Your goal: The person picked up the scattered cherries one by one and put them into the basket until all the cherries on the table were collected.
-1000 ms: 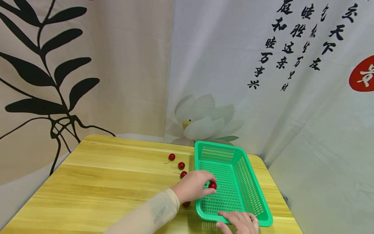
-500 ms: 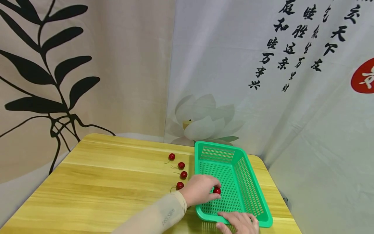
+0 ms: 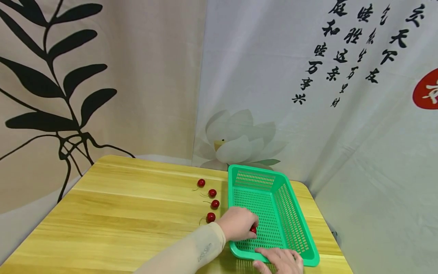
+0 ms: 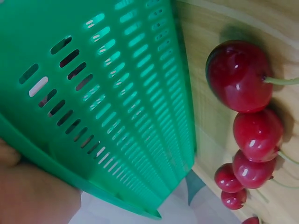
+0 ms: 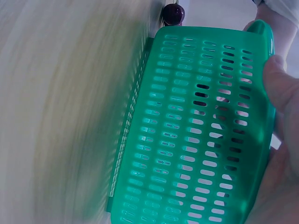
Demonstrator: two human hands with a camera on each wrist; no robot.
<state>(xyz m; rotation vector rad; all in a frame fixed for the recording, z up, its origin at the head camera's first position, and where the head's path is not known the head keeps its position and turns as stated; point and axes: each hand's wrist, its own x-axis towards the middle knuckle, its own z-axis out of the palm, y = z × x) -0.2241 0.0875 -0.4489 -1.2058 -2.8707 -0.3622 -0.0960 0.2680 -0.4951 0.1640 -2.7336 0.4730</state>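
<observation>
My left hand (image 3: pixel 237 223) reaches over the left rim of a green plastic basket (image 3: pixel 291 213) and pinches a red cherry (image 3: pixel 253 230) between thumb and fingers, low inside it. That hand also shows at the lower left of the left wrist view, beyond the basket wall (image 4: pixel 117 79). At the near end, my right hand (image 3: pixel 282 260) grips the rim. The right wrist view has its thumb (image 5: pixel 279 84) against the outside of the rim. Left of the basket lie several stemmed cherries, among them one nearest the camera (image 4: pixel 240 77) in the left wrist view.
On the wooden table (image 3: pixel 137 205), the loose cherries form a rough row, with the far one (image 3: pixel 201 183) toward the back edge. A printed cloth backdrop (image 3: pixel 164 95) hangs behind the table and along its right side. My left forearm (image 3: pixel 184 251) crosses the near part of the table.
My left hand has moved right and nearer, going lower into the basket with the cherry. A table cherry beside the wrist has come into full view; a nearer one is now behind the forearm.
</observation>
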